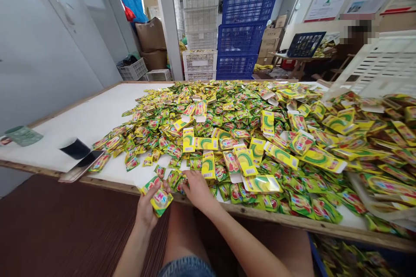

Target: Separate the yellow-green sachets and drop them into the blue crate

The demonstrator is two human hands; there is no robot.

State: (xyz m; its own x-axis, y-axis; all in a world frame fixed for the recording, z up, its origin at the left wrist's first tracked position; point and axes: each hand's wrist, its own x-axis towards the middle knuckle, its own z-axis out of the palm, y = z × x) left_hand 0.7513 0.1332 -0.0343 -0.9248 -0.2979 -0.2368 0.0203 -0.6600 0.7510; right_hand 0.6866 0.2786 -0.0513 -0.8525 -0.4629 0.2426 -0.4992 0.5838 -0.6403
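Observation:
My left hand [147, 205] is closed around a yellow, green and red printed box [161, 199], its flap end up, just in front of the table's edge. Beside it, my right hand [199, 190] reaches over the edge with fingers curled down on a small green and red packet [175, 178]. A loose heap of such packets [227, 117] spreads across the table. Several flat yellow boxes [208, 164] lie on top of the packets, close to my right hand. Part of that hand's fingertips is hidden among the packets.
On the left of the white table [110, 99] are a black cup [75, 148], a phone [86, 164] and a green object [24, 135]. A white crate [383, 65] tips boxes out at right. Blue crates [240, 39] stack behind; a person [354, 47] sits at far right.

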